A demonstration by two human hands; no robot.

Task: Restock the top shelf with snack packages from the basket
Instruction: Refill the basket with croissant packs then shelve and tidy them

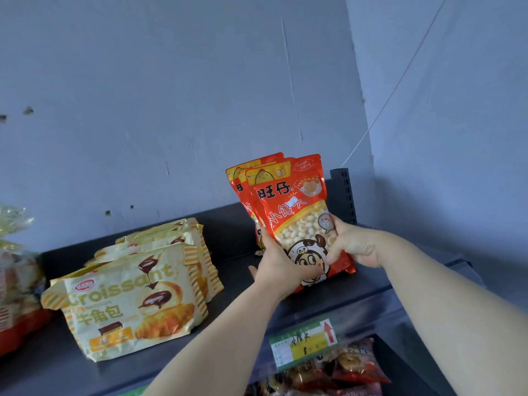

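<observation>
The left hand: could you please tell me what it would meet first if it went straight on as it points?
The left hand has its grip on the red snack packs, directly ahead of it. Beyond them it would probably reach the blue wall behind the top shelf; depth is unclear.

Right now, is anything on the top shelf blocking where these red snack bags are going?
Nothing visible. The left hand and right hand hold the red snack bags upright on the top shelf, far right; the croissant packs lie apart to the left.
</observation>
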